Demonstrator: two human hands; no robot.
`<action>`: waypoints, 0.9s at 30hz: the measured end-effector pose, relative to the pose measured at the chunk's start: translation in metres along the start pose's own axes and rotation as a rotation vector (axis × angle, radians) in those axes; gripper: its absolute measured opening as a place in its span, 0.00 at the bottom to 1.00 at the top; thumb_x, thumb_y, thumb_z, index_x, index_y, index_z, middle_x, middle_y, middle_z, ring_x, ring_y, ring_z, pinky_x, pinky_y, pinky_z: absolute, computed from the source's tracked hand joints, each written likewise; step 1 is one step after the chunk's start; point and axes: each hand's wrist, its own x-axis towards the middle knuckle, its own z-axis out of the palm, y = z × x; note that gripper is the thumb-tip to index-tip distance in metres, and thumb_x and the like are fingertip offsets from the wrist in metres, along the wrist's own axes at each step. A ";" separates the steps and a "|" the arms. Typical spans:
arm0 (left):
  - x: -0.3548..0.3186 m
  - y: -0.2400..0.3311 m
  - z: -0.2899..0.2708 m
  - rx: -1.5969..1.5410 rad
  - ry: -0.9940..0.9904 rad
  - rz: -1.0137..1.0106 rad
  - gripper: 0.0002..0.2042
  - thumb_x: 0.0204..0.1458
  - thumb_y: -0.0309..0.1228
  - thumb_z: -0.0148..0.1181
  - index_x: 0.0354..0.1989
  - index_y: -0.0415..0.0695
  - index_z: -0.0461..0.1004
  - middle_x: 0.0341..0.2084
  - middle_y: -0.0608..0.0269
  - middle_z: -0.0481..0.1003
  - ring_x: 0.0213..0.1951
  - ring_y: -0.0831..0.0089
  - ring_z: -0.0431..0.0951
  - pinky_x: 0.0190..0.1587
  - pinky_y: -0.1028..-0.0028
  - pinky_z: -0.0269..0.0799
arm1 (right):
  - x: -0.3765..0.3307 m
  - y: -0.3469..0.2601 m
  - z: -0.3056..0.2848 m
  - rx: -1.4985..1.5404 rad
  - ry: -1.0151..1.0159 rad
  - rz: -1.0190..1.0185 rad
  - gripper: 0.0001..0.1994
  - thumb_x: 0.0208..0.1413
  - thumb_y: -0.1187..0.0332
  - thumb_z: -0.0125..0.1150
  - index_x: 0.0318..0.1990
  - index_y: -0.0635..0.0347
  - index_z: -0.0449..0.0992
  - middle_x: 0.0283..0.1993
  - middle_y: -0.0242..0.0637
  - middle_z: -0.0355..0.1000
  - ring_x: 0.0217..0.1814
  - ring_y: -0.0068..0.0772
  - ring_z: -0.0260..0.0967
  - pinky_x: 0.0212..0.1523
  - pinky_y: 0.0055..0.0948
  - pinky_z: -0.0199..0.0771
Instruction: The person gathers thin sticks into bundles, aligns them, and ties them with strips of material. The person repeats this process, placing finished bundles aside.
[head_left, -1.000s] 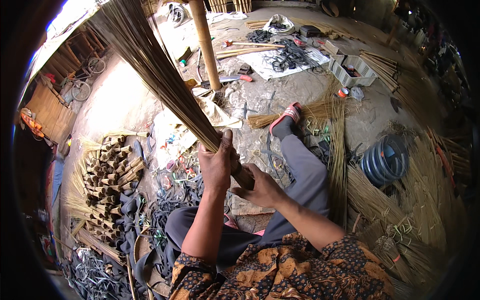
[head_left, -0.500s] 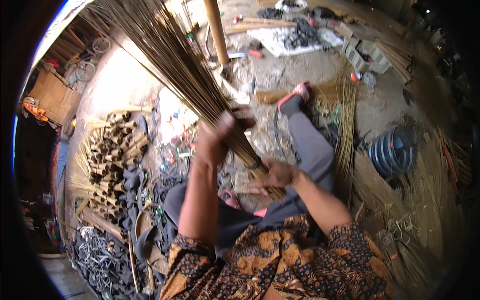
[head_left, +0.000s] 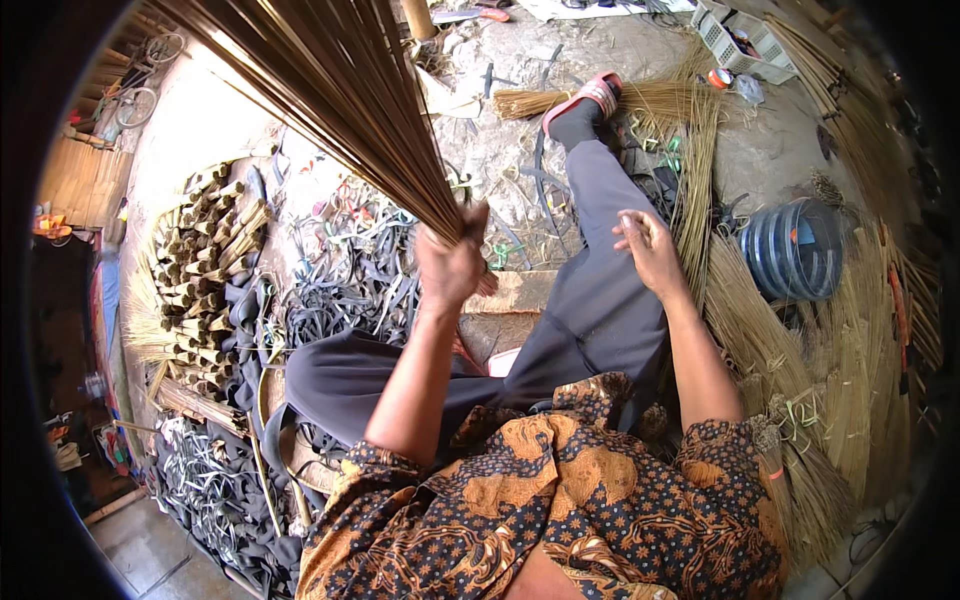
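Nearest the camera is the person's patterned brown batik shirt (head_left: 540, 510), with grey trousers (head_left: 590, 300) stretched out across the littered ground. The left hand (head_left: 452, 262) is raised over the lap, its fingers closed tight round the narrow end of a bundle of palm-rib broom sticks (head_left: 330, 90) — gripped there, it seems, so the ribs stay gathered while the loose ends fan up and away to the left. The right hand (head_left: 650, 250) hovers free above the right thigh, fingers open and holding nothing, close to the loose ribs (head_left: 700, 180) lying just beside the leg. Farther left sit stacked stick bundles (head_left: 205, 265) and dark rubber strips (head_left: 350, 280); farther right, a blue ribbed container (head_left: 795, 248); beyond, a red sandal (head_left: 585, 97).
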 end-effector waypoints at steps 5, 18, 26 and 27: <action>-0.040 -0.113 0.005 0.015 0.125 -0.292 0.20 0.65 0.35 0.63 0.21 0.43 0.67 0.15 0.73 0.64 0.18 0.78 0.63 0.21 0.71 0.58 | -0.014 0.035 0.011 -0.134 0.171 -0.051 0.11 0.67 0.64 0.61 0.44 0.65 0.78 0.34 0.38 0.81 0.37 0.26 0.79 0.39 0.29 0.78; -0.050 -0.116 -0.016 0.191 0.107 -0.567 0.20 0.55 0.37 0.71 0.52 0.42 0.77 0.42 0.49 0.83 0.47 0.61 0.82 0.50 0.60 0.76 | -0.015 0.038 0.022 -0.407 0.219 -0.287 0.10 0.65 0.67 0.60 0.38 0.67 0.76 0.29 0.42 0.73 0.29 0.38 0.70 0.34 0.37 0.71; 0.127 0.184 -0.390 0.440 0.918 -0.266 0.32 0.66 0.51 0.57 0.71 0.46 0.60 0.60 0.51 0.72 0.55 0.50 0.79 0.51 0.46 0.76 | -0.008 0.043 0.026 -0.396 0.213 -0.355 0.10 0.66 0.68 0.60 0.38 0.68 0.74 0.30 0.46 0.74 0.31 0.42 0.73 0.36 0.38 0.73; 0.131 0.221 -0.434 0.504 0.973 -0.173 0.33 0.66 0.52 0.55 0.72 0.46 0.60 0.62 0.52 0.71 0.58 0.52 0.76 0.54 0.48 0.74 | -0.006 0.038 0.028 -0.423 0.232 -0.395 0.10 0.66 0.68 0.60 0.38 0.68 0.74 0.30 0.47 0.74 0.31 0.45 0.73 0.36 0.39 0.73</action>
